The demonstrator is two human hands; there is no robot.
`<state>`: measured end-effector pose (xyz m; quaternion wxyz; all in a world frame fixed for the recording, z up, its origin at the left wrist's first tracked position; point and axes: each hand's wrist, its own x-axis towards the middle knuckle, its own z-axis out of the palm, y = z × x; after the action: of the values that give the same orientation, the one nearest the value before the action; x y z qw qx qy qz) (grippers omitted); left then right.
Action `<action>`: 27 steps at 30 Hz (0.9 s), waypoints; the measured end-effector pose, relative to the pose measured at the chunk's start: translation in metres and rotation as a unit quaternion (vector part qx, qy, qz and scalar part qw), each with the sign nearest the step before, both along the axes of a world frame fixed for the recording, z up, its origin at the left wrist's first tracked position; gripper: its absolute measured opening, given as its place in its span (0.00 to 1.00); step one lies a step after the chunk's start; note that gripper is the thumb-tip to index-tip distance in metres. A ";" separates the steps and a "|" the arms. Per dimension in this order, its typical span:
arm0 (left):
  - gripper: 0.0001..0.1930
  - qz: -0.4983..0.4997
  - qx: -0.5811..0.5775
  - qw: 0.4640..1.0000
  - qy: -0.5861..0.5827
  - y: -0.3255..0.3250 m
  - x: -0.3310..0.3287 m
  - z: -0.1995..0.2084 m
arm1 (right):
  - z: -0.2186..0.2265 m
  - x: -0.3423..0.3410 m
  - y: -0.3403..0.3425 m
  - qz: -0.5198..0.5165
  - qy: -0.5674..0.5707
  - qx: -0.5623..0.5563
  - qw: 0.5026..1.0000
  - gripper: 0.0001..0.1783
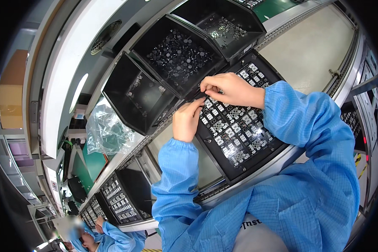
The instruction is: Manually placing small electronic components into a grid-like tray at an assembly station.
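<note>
Head view shows me both hands working at the upper edge of a black fixture tray (256, 157) filled with rows of small square metal-and-white components (235, 130). My left hand (187, 119) rests on the tray's top-left corner, fingers curled together and pressing down on the components there, at about 9 o'clock from the tray's centre. My right hand (231, 89) sits just above it at 12 o'clock, thumb and forefinger pinched on something too small for me to make out, right at the lip of the middle parts bin (176, 56). The two hands are nearly touching, fingertips close together. Both forearms are in blue cleanroom sleeves (302, 126)

Three black open bins stand along the far side of the worktop (306, 50): the middle one holds many small dark round parts, the right bin (224, 25) at 1 o'clock holds shiny metal pieces, and the left bin (134, 98) at 10 o'clock has only a few. A crumpled clear plastic bag (107, 130) lies at 9 o'clock. Another tray (119, 201) sits at 7 o'clock, near a second person in blue (109, 235)
</note>
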<state>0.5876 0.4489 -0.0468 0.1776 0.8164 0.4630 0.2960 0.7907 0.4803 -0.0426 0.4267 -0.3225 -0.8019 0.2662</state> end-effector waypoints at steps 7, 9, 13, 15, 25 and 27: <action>0.13 -0.018 0.048 0.998 0.035 -0.004 0.000 0.001 | 0.015 0.005 -0.004 0.004 -0.034 -0.053 0.998 0.07; 0.13 -0.024 0.067 0.996 0.050 -0.006 0.000 0.002 | 0.023 0.008 -0.003 0.002 -0.029 -0.012 1.000 0.07; 0.13 -0.037 0.089 0.992 0.085 -0.013 -0.003 0.000 | 0.057 0.025 0.003 -0.049 0.024 0.041 0.998 0.08; 0.13 -0.031 0.092 0.992 0.083 -0.014 -0.005 -0.005 | 0.072 0.037 0.013 -0.075 0.062 0.040 0.995 0.09; 0.09 0.010 0.041 0.998 0.049 -0.020 -0.005 -0.002 | 0.017 0.082 0.121 -0.165 -0.178 0.003 0.970 0.15; 0.10 0.020 0.032 0.999 0.026 -0.022 -0.007 -0.005 | -0.005 0.080 0.141 -0.122 -0.298 -0.046 0.946 0.21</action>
<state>0.5801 0.4265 -0.0517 0.1334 0.8194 0.4745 0.2927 0.8711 0.6210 -0.0473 0.1821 -0.5021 -0.8336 0.1407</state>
